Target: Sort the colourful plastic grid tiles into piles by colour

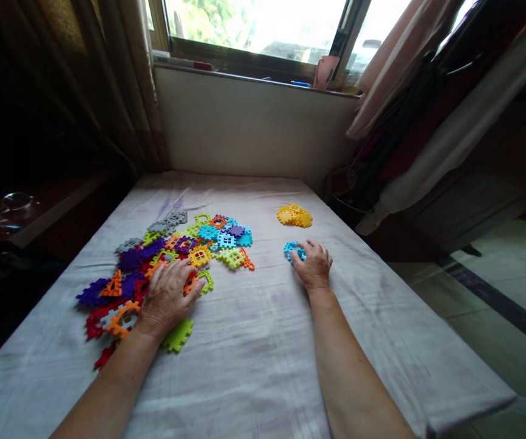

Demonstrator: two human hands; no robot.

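A mixed pile of notched plastic building tiles (pixel 184 244) in several colours lies on the left half of the table. My left hand (pixel 167 297) rests on the near side of this pile, thumb apart from the fingers, with an orange tile (pixel 190 283) beside the fingertips. A green tile (pixel 179 335) lies by the left wrist. Farther right, my right hand (pixel 312 263) has its fingers and thumb on a light blue tile (pixel 291 249) at the table surface; part of that tile is hidden under the hand. Beyond it sits a small heap of yellow tiles (pixel 294 214).
A whitish cloth (pixel 253 353) covers the table. At the far end stands a low wall (pixel 253 128) under a window, with a pink cup (pixel 325 72) on the sill. Curtains (pixel 120 79) hang at left, clothes (pixel 427 146) at right.
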